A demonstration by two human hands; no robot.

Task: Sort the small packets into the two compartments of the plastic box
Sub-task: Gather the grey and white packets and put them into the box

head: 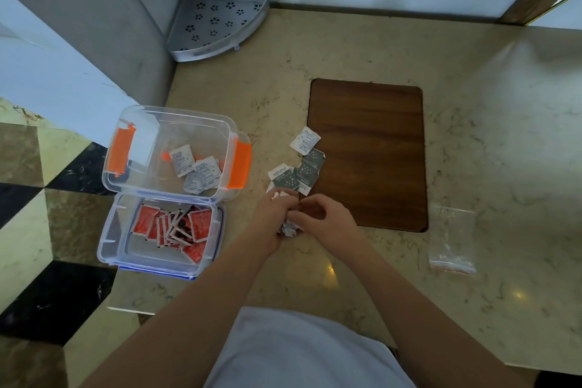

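A clear plastic box with orange clips (176,151) stands at the counter's left and holds several white packets (196,170). In front of it a shallower clear tray (107,230) holds several red packets (179,227). A loose pile of white and grey packets (302,164) lies on the counter by the wooden board's left edge. Just below the pile, my left hand (272,217) is closed around a bunch of white packets (288,228). My right hand (324,217) touches it, its fingers pinching at the same bunch.
A dark wooden board (368,154) lies on the marble counter. An empty clear zip bag (453,239) rests at the right. A perforated metal corner shelf (217,22) leans at the back left. The counter's left edge drops to a tiled floor (37,198).
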